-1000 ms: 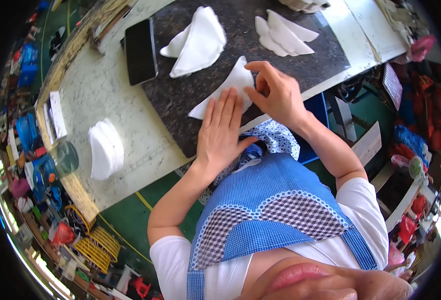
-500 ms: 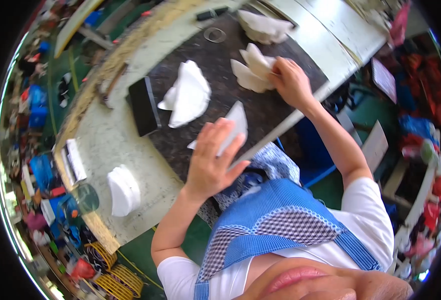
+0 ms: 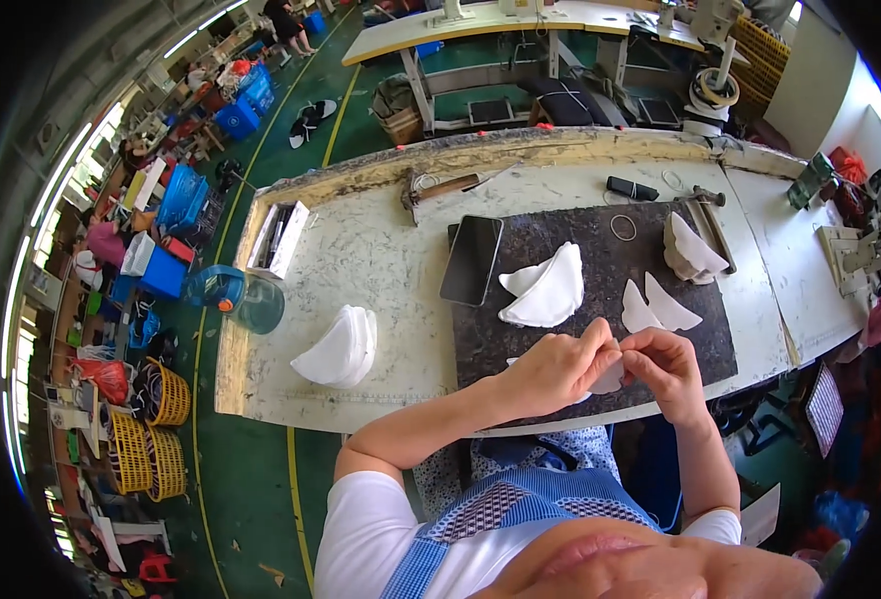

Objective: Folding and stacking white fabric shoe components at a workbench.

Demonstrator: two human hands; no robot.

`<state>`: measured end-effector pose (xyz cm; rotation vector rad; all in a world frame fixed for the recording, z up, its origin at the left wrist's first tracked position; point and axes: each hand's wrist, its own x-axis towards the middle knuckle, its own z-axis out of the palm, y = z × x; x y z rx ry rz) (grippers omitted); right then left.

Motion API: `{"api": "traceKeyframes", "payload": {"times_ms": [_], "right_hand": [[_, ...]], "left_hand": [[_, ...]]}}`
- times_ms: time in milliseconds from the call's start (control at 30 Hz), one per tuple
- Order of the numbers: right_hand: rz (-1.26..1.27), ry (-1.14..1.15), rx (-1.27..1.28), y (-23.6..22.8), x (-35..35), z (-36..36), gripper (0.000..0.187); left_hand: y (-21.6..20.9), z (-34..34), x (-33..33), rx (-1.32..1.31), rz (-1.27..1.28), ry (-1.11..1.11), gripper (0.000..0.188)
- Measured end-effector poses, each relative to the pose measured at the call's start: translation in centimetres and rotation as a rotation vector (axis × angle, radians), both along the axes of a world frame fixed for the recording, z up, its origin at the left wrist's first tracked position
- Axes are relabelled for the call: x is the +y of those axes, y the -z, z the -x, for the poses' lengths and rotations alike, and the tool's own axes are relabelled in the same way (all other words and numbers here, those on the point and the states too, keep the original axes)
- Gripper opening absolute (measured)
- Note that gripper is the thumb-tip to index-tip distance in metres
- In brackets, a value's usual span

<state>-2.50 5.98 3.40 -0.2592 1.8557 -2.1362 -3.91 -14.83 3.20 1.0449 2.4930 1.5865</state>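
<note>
My left hand (image 3: 570, 364) and my right hand (image 3: 666, 373) meet over the near edge of the dark mat (image 3: 500, 339), fingertips pinched together. Between them they hold a small pale curved piece of material (image 3: 609, 379), mostly covered by the fingers. Just beyond my right hand, several white pointed pieces (image 3: 665, 307) lie fanned on the mat. Left of those sits a pile of white crescent-shaped pieces (image 3: 550, 292). At the mat's far right is another off-white stack (image 3: 690, 250). A sliver of white shows on the mat beside my left forearm, mostly hidden.
A black phone (image 3: 472, 261) lies at the mat's left edge. Farther left are a white crescent stack (image 3: 337, 346), a clear bottle (image 3: 253, 302) and a narrow box of tools (image 3: 279, 240). A hammer (image 3: 440, 193) and a black marker-like object (image 3: 631, 189) lie along the back.
My view has swung round and lifted. My right hand has left the fanned pieces, and both hands have come together on one small piece near the mat's front edge.
</note>
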Motion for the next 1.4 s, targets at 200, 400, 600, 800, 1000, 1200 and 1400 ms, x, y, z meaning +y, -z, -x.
{"api": "traceKeyframes", "payload": {"times_ms": [200,400,600,800,1000,1200,1400], "right_hand": [[-0.291,-0.358,0.031,-2.7,0.6,0.5,0.007],[-0.287,-0.545,0.111,-2.1,-0.4,-0.2,0.011],[0.456,-0.245,-0.240,2.5,-2.1,-0.9,0.017],[0.622,-0.167,-0.388,4.0,-2.8,-0.3,0.042],[0.242,0.123,-0.083,2.9,-3.4,-2.8,0.024],[0.110,0.633,-0.038,8.6,-0.5,-0.1,0.029],[-0.895,0.930,0.267,12.9,10.6,-8.7,0.020]], "left_hand": [[-0.7,0.3,-2.0,-0.216,0.149,0.275,0.021],[-0.4,0.7,-2.5,-0.432,-0.084,0.405,0.038],[-1.8,0.1,-1.5,0.470,-0.162,0.225,0.024],[-0.9,-0.9,-1.3,0.605,-0.143,0.075,0.022],[1.3,-3.2,1.3,0.735,0.038,0.205,0.013],[0.3,-6.0,4.4,0.158,-0.481,0.788,0.025],[1.9,0.3,-3.7,-1.149,-1.595,0.246,0.053]]}}
